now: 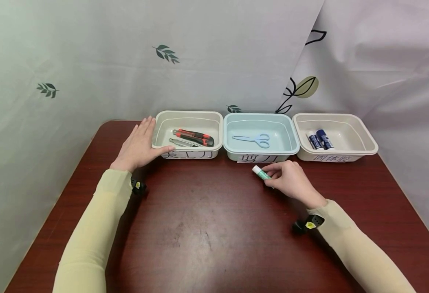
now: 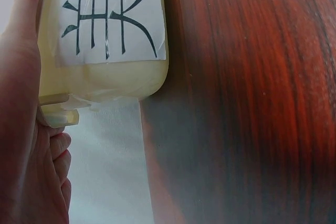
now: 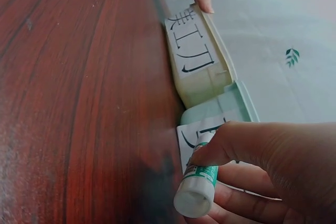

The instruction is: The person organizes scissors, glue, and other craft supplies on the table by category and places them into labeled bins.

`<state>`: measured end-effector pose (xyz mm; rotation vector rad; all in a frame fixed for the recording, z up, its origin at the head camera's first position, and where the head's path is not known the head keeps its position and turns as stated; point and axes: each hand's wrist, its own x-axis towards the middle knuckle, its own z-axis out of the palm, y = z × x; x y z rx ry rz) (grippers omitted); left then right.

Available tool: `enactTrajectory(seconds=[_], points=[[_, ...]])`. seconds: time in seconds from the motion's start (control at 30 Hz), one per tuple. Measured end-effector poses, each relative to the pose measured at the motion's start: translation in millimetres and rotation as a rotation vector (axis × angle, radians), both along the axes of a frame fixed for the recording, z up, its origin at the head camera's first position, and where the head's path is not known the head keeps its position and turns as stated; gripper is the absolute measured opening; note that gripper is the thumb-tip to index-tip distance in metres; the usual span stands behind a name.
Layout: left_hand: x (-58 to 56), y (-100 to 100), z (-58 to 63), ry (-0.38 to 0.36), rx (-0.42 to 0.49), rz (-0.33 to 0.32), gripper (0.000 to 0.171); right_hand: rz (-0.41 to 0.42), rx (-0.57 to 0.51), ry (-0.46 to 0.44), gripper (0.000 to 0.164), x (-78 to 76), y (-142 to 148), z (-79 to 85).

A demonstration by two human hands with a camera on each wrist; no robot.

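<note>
In the head view my right hand (image 1: 293, 182) pinches a green-and-white glue stick (image 1: 261, 172) between thumb and fingers, in front of the blue bin (image 1: 232, 151). The right wrist view shows the glue stick (image 3: 199, 184) with its white end toward the camera. My left hand (image 1: 138, 143) rests at the left corner of a cream bin (image 1: 219, 134), fingers extended along its side and thumb on the front rim. Box cutters (image 1: 196, 137) with red and black handles lie inside that bin, beside a paler one. Light-blue scissors (image 1: 252, 139) lie in the blue bin.
A second cream bin (image 1: 368, 142) at the right holds two glue sticks (image 1: 324, 139) with dark-blue parts. All three bins stand side by side at the back of the dark red wooden table (image 1: 199, 228), with paper labels on their fronts. Behind hangs a leaf-patterned pale cloth (image 1: 214, 61).
</note>
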<state>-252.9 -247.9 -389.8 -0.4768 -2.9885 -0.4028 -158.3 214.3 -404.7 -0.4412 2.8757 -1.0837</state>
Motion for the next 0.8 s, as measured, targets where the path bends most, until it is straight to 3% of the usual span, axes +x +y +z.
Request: enactTrajectory(seconds=[0.8], points=[[1.1, 0.0, 0.4, 0.000, 0.003, -0.005, 0.120, -0.055, -0.063, 0.080, 0.028, 7.9, 14.2, 25.5]])
